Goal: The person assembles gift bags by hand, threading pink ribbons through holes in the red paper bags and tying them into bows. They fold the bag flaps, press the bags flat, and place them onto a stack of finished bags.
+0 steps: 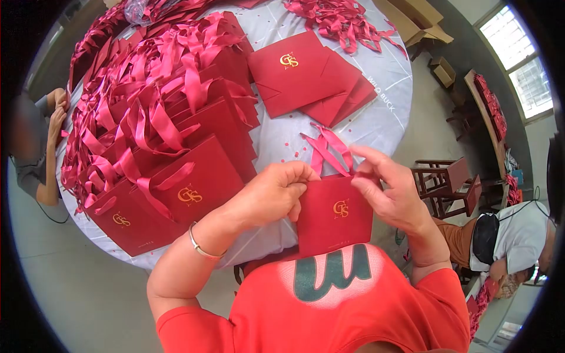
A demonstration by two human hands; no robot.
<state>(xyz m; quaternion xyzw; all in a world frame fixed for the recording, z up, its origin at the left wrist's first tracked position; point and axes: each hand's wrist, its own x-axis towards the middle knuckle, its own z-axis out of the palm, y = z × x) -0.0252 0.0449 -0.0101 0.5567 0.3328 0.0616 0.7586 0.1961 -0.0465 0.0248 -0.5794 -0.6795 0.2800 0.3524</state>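
A small red paper bag (334,220) with a gold logo stands upright at the table's near edge, against the red shirt. My left hand (282,191) is closed at the bag's upper left corner, its fingertips pinching near the rim. At the upper right corner my right hand (382,185) has thumb and fingers on the rim by the ribbon. A pink ribbon (329,147) rises from the bag's opening and lies looped beyond it. Exactly what the fingertips pinch is hidden.
Many red bags with pink ribbons (188,147) crowd the left. Flat red bags (300,73) lie stacked beyond my hands, near a ribbon pile (347,20). One person (35,141) sits at left, another (518,235) at right. Wooden stools (447,182) stand on the floor.
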